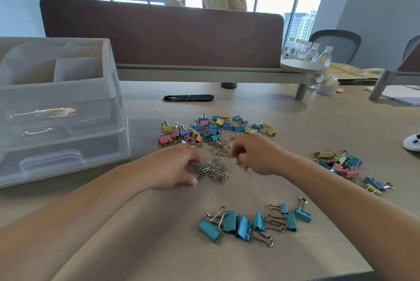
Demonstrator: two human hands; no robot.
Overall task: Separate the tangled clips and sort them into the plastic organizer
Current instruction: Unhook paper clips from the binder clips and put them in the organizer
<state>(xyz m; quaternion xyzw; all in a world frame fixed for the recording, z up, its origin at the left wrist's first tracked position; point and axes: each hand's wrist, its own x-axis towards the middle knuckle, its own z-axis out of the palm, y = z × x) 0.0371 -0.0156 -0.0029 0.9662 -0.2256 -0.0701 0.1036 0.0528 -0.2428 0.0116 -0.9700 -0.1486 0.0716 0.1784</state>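
Note:
A tangle of silver paper clips [214,168] lies on the table between my hands. My left hand [175,167] rests on the tangle's left edge, fingers curled into the clips. My right hand [252,155] pinches clips at the tangle's upper right. Beyond them is a heap of small coloured binder clips [216,128]. Several larger blue binder clips [247,224] lie near the front. Another mixed heap of binder clips [341,164] sits to the right. The clear plastic organizer [68,126] stands at the left, with open compartments on top and drawers below holding some gold clips.
A brown desk divider [159,35] runs across the back, with a person standing behind it. A black cable slot [187,98] lies ahead. Water bottles [309,52] on a round shelf, a white cup [326,87] and a white controller [412,142] are at the right.

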